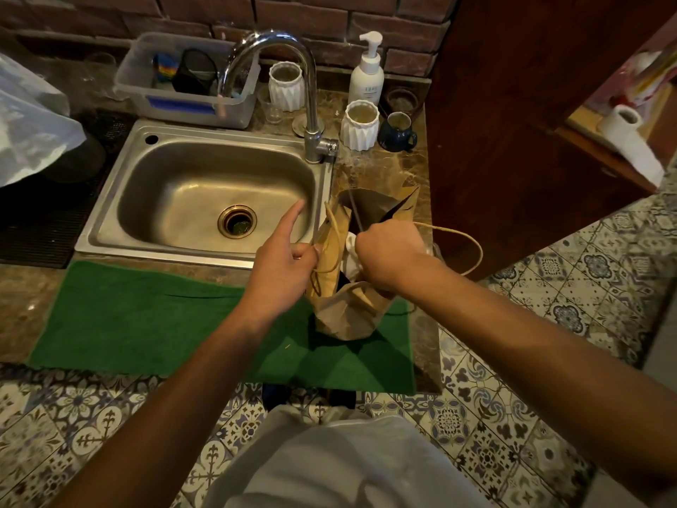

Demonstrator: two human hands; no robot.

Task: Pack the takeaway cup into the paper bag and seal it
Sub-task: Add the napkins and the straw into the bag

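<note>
While the brown paper bag (pixel 348 309) stands open on a green mat (pixel 146 317) near the front of the counter, just right of a steel sink (pixel 205 185), a person's two hands work at its mouth. The left hand (pixel 282 265) pinches the bag's left edge, forefinger pointing away. The right hand (pixel 388 254) is closed over something inside the opening; a white shape (pixel 352 251), probably the takeaway cup's lid, shows beside it. Packing looks nearly complete; the top is unfolded, so sealing remains.
</note>
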